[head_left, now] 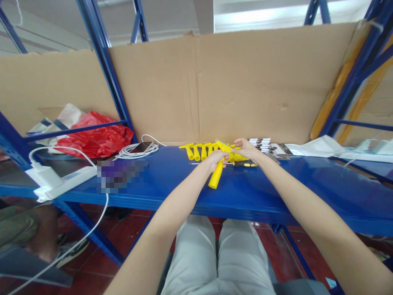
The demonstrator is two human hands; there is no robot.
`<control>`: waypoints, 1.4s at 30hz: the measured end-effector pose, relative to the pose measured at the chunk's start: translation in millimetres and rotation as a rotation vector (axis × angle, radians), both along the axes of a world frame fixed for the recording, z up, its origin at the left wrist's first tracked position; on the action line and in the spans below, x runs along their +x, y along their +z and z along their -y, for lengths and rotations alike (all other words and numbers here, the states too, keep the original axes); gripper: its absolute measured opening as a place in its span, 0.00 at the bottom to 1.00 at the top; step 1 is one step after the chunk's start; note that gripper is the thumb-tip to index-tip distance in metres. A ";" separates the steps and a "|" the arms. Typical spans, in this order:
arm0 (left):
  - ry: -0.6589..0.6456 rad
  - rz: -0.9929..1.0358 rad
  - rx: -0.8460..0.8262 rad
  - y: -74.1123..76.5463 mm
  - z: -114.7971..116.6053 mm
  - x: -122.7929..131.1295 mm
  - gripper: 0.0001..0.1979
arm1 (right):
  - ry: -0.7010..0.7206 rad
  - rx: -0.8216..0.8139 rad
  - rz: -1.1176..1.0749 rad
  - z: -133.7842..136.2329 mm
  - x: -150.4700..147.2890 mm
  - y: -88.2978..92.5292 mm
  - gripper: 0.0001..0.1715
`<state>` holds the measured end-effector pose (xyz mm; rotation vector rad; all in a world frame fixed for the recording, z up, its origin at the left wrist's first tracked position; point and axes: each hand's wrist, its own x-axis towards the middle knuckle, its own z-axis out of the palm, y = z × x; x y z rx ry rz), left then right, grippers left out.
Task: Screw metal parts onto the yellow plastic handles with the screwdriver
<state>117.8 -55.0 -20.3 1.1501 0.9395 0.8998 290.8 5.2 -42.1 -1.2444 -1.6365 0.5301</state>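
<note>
My left hand (218,159) is wrapped round the neck of a yellow scraper (216,176), a tool with a wide flat head and a thick tubular handle. Its handle points down towards me, above the front of the blue shelf. At the right end of the head, the fingers of my right hand (245,150) close on its edge; their exact contact is too small to make out. Behind my hands lies a row of several similar yellow scrapers (196,152). A screwdriver with a black and yellow handle (249,164) lies just below my right hand.
The blue shelf (172,180) has cardboard (245,82) behind it. Small white-and-black packets (260,144) and white plastic wrapping (316,148) lie to the right. Leftward are a coiled white cable (130,151), a red bag (95,133) and a power strip (73,182). Someone's leg (46,229) shows lower left.
</note>
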 end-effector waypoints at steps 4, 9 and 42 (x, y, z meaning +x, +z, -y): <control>-0.012 0.021 -0.020 0.1 -2.9 -2.2 0.10 | -0.034 -0.068 0.028 0.6 0.6 -3.0 0.30; -0.011 0.085 -0.002 4.3 -0.8 -6.4 0.12 | -0.014 -0.104 0.020 2.1 -5.1 -5.1 0.27; 0.159 0.192 -0.172 -1.3 -14.1 -12.4 0.13 | 0.164 -0.296 0.881 11.1 66.1 15.7 0.26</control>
